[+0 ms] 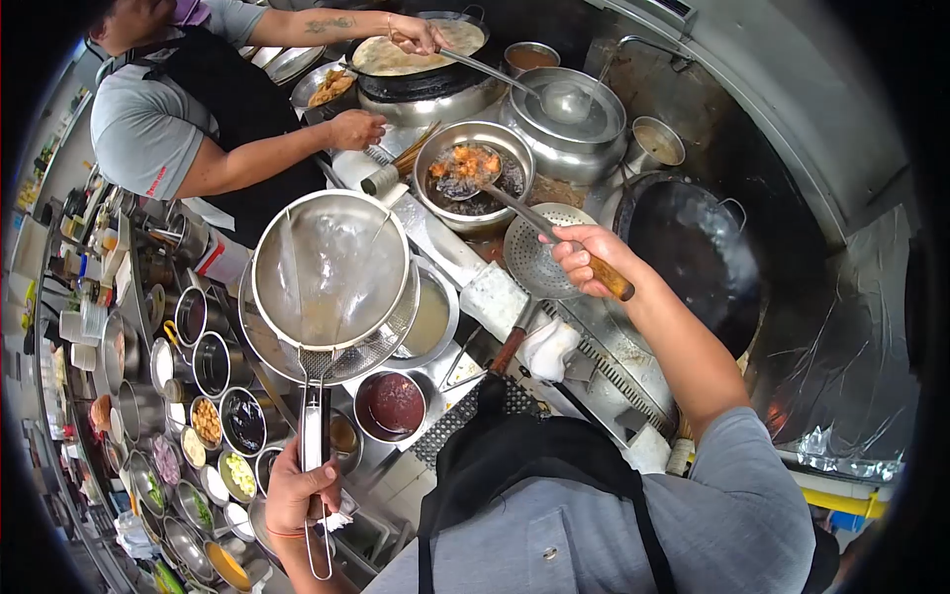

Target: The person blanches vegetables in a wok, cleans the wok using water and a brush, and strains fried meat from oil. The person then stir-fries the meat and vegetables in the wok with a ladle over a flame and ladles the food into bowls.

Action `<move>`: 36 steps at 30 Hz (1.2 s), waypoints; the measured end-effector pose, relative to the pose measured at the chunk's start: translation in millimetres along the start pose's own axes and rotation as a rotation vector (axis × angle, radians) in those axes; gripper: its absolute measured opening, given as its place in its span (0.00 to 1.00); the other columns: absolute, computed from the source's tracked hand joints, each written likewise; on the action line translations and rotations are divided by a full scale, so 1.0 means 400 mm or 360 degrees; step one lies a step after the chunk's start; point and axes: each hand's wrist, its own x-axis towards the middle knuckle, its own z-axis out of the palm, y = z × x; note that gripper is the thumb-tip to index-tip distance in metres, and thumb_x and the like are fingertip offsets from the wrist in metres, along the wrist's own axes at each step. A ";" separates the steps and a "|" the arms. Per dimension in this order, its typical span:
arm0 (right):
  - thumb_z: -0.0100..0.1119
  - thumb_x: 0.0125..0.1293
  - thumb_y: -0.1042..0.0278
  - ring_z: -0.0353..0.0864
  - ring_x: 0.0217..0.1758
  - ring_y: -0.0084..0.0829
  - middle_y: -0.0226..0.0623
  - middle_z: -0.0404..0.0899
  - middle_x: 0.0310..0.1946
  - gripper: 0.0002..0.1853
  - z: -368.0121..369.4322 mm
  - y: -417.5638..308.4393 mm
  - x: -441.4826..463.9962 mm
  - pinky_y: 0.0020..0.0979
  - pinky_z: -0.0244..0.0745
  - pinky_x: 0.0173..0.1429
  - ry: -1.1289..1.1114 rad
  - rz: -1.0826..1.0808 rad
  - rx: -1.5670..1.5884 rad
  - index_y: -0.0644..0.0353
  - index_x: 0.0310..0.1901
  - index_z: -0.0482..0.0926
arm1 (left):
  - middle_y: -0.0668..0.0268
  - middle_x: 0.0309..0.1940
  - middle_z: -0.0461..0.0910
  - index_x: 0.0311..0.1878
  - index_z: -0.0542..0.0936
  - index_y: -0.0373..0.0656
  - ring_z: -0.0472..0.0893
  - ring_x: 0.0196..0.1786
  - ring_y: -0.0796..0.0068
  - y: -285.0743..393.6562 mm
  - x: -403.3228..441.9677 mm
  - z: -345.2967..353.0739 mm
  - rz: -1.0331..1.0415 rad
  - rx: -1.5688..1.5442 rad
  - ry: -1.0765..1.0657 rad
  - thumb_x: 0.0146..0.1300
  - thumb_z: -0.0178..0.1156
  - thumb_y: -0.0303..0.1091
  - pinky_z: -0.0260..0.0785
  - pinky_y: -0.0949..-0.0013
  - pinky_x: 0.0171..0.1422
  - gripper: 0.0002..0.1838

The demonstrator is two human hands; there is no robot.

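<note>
My left hand (300, 492) is wrapped around the handle of a round fine-mesh strainer (332, 262), held up over metal bowls and pans. In my right hand (592, 259) is a long ladle (517, 206) with a wooden handle. Its head reaches into a metal bowl (527, 156) of dark liquid, among browned fried pieces (465, 163). Directly below my right hand lies a perforated skimmer (546, 253). Beneath the strainer, a metal bowl (447, 297) of cloudy liquid partly shows.
A co-worker (228, 129) at upper left holds another ladle (566, 102) over a lidded pot (594, 134). A dark wok (683, 247) steams at right. A pot of dark red sauce (392, 404) stands near my apron. Several ingredient containers (206, 423) fill the left counter.
</note>
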 end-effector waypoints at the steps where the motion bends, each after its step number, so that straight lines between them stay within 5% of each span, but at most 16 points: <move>1: 0.47 0.72 0.63 0.60 0.12 0.11 0.23 0.66 0.21 0.10 0.000 0.004 -0.003 0.17 0.55 0.10 0.0016 -0.0038 -0.0105 0.59 0.48 0.69 | 0.65 0.21 0.72 0.48 0.67 0.32 0.71 0.13 0.77 -0.007 -0.003 0.002 -0.0026 -0.0068 0.0000 0.49 0.66 0.22 0.66 0.73 0.15 0.24; 9: 0.49 0.71 0.62 0.59 0.14 0.09 0.18 0.65 0.22 0.08 -0.001 0.031 -0.034 0.15 0.52 0.12 -0.0091 -0.0033 -0.0160 0.54 0.45 0.69 | 0.65 0.23 0.74 0.48 0.67 0.32 0.71 0.14 0.79 -0.042 -0.013 -0.019 -0.0062 -0.0084 0.0022 0.50 0.65 0.22 0.67 0.74 0.16 0.23; 19: 0.49 0.70 0.65 0.59 0.13 0.11 0.23 0.66 0.22 0.12 -0.013 0.070 -0.125 0.16 0.54 0.11 -0.0190 -0.0006 0.0105 0.61 0.50 0.70 | 0.67 0.23 0.72 0.43 0.68 0.36 0.70 0.14 0.79 -0.030 0.005 0.013 -0.0003 -0.0047 -0.0021 0.50 0.66 0.22 0.68 0.73 0.16 0.19; 28: 0.48 0.70 0.61 0.59 0.12 0.11 0.18 0.64 0.21 0.10 -0.045 0.060 -0.180 0.18 0.56 0.08 -0.0175 -0.0054 -0.0037 0.53 0.48 0.71 | 0.67 0.22 0.71 0.44 0.69 0.36 0.71 0.15 0.79 -0.019 0.063 0.055 0.0010 0.0067 -0.0071 0.51 0.62 0.20 0.68 0.73 0.17 0.17; 31: 0.44 0.72 0.62 0.61 0.13 0.11 0.22 0.65 0.23 0.16 -0.063 0.044 -0.203 0.18 0.60 0.10 -0.0296 -0.0078 0.0017 0.62 0.54 0.71 | 0.67 0.21 0.72 0.46 0.68 0.36 0.71 0.15 0.78 -0.022 0.094 0.062 -0.0037 -0.0003 -0.0174 0.52 0.61 0.19 0.68 0.74 0.18 0.18; 36: 0.47 0.70 0.60 0.59 0.10 0.13 0.18 0.64 0.20 0.10 -0.028 0.022 -0.238 0.19 0.58 0.08 -0.0222 0.0013 0.0226 0.54 0.47 0.71 | 0.65 0.20 0.71 0.45 0.67 0.34 0.71 0.14 0.77 -0.001 0.114 0.091 -0.0016 0.0059 -0.0221 0.56 0.59 0.22 0.66 0.73 0.17 0.15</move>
